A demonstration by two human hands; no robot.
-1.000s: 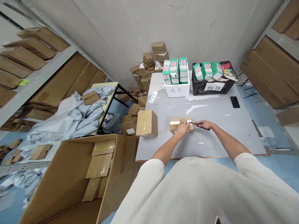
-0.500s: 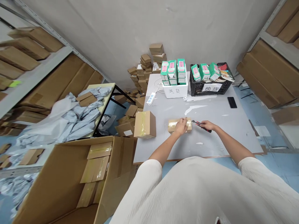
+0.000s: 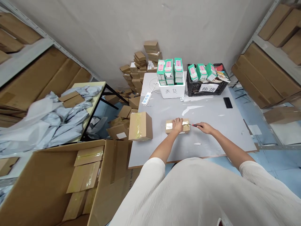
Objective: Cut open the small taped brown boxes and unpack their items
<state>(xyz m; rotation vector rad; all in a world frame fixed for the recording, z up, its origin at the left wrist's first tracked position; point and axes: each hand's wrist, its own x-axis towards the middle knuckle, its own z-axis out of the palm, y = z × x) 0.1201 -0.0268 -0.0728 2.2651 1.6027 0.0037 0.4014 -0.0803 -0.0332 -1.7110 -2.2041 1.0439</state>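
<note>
A small taped cardboard box [image 3: 185,129] lies on the grey table. My left hand [image 3: 177,124] grips it from above, with fingers curled toward its far edge. In my right hand [image 3: 205,128] is a utility knife [image 3: 198,125] with a dark and red handle. Its tip meets the right end of the box, at the shiny tape along the top. Whether the blade has gone into the tape cannot be made out.
Left on the table [image 3: 160,150] stands a bigger taped carton [image 3: 140,126]. Behind are a white bin [image 3: 172,91] and a black crate [image 3: 205,89] with green-and-pink boxes, a power strip [image 3: 147,98] and a phone [image 3: 227,102]. A large open carton [image 3: 117,179] stands at lower left.
My right hand has brought the knife leftward to the right end of the box, and the knife is turned flatter. My left hand stays on the box. The whole view has shifted slightly.
</note>
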